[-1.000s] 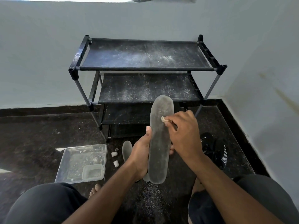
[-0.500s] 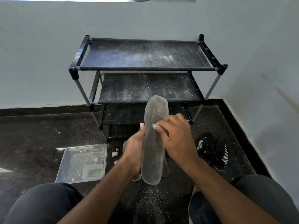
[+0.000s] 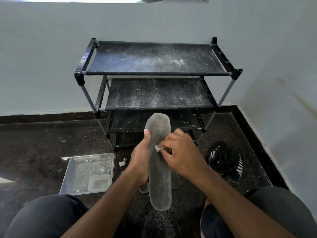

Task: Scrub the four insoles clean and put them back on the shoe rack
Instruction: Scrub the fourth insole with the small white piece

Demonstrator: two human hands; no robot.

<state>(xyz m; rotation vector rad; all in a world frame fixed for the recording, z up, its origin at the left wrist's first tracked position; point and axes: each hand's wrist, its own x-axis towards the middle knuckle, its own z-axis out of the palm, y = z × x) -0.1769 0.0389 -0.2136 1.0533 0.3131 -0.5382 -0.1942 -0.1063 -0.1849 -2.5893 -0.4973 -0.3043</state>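
**Scrubbing an insole over a dark speckled floor**

Dark stone floor point(image 3: 42, 152) lies beneath a seated person's knees. Nearest, the left hand point(image 3: 140, 162) grips a long grey foam insole point(image 3: 160, 177) upright, steadying it for scrubbing. The right hand point(image 3: 178, 155) pinches a small pale scrubbing tool point(image 3: 157, 148) against its face. More insoles point(image 3: 175, 182) lie beneath. Beyond stands the dusty black shoe rack point(image 3: 154, 57), holding none yet.

Shoe rack point(image 3: 155, 73) against wall, tray point(image 3: 75, 172) left on floor, shoes point(image 3: 224, 160) right, insole point(image 3: 159, 169) between.
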